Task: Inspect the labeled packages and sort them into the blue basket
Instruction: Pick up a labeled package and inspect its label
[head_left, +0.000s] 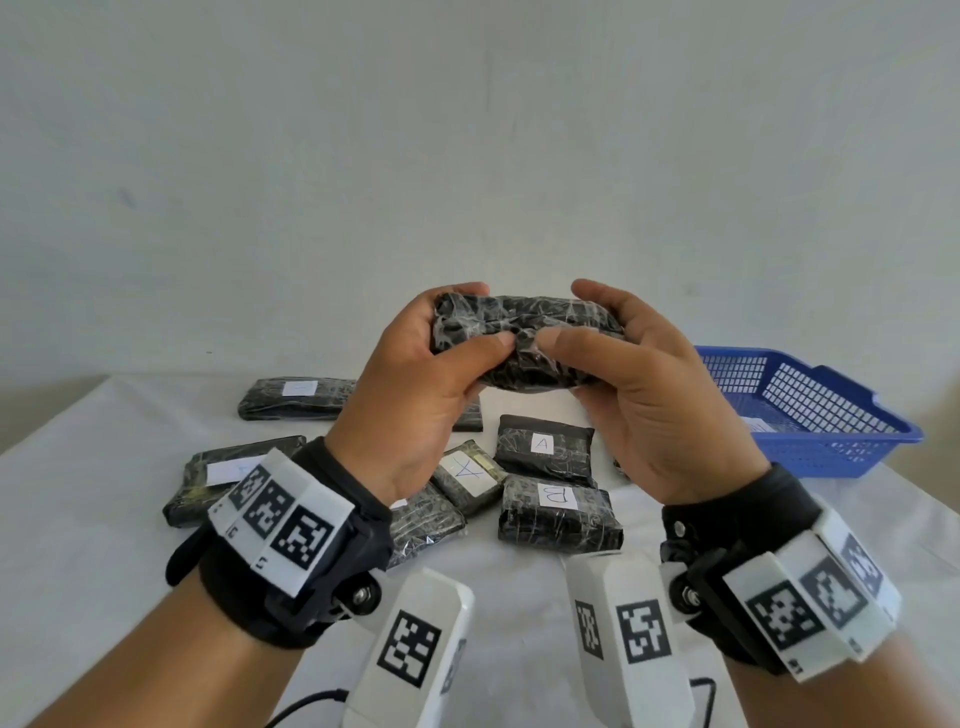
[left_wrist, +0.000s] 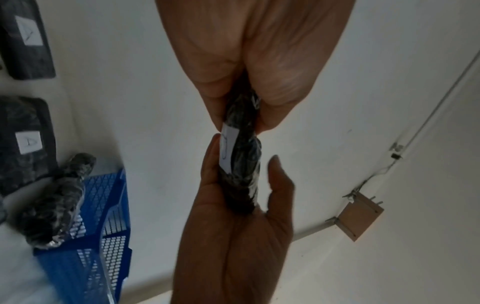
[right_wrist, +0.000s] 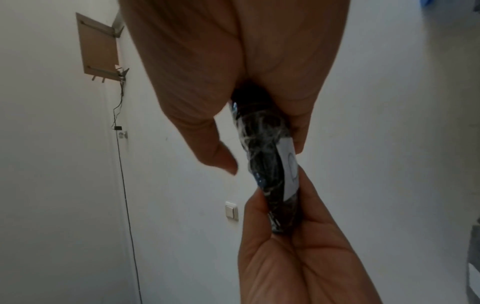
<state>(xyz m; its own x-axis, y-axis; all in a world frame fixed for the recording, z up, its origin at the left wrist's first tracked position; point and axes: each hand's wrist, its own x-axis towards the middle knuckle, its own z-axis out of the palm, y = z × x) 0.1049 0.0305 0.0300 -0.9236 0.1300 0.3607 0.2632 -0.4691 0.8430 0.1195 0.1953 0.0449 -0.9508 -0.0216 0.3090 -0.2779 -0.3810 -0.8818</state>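
A white cloth-covered surface (head_left: 104, 441) carries black plastic-wrapped labelled packages (head_left: 543, 449). My left hand (head_left: 415, 384) and right hand (head_left: 644, 395) together grip one black wrapped package (head_left: 524, 332) aloft for inspection, its label facing away. Next I judge: read it, carry it right to the blue mesh basket (head_left: 810, 410).

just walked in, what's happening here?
A person is holding one black wrapped package up over the table, left hand on one end and right hand on the other. Its white label faces away from the head camera. Several more labeled packages, among them an A and a B, lie below. The blue basket sits to the right.
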